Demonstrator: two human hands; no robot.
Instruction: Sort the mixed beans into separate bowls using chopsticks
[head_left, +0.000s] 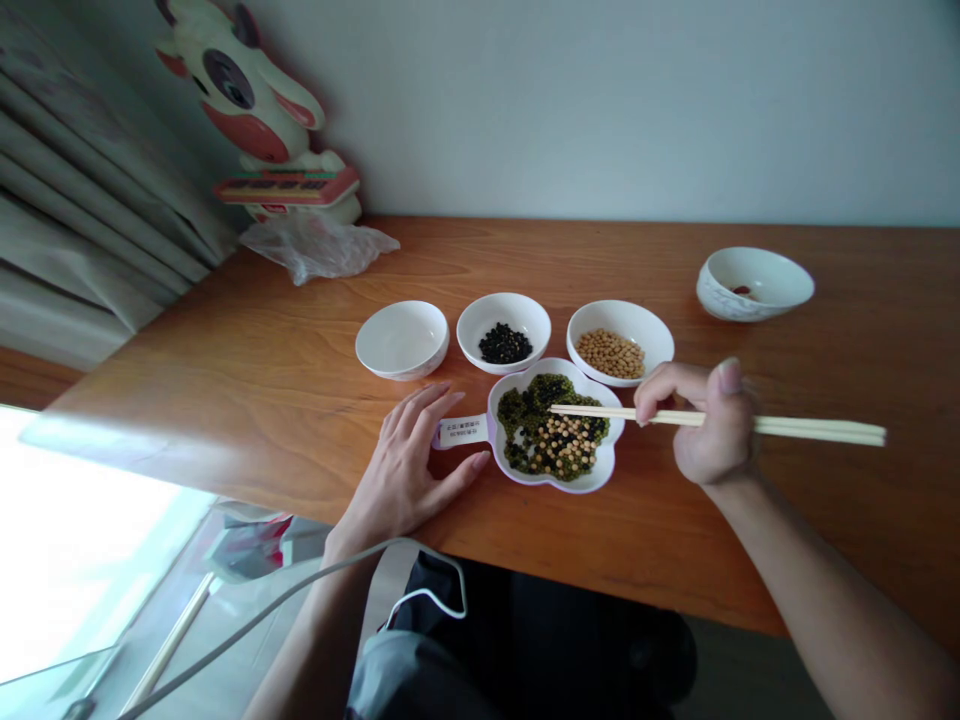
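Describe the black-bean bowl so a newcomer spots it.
On the wooden table lies a flower-shaped dish. Beyond it, a left bowl, middle bowl and right bowl, all white, form a row. It is the middle bowl, the only one in the row holding black beans.

Saw a brown wooden table point(300, 370), bright with glare at the left! Spotted a white bowl point(403, 340), then a second bowl point(539, 325), then a third bowl point(655, 345), all in one row. Caught a flower-shaped dish point(607, 455) just in front, a fourth bowl point(774, 280) back right, and a crumpled plastic bag point(322, 249) far left!
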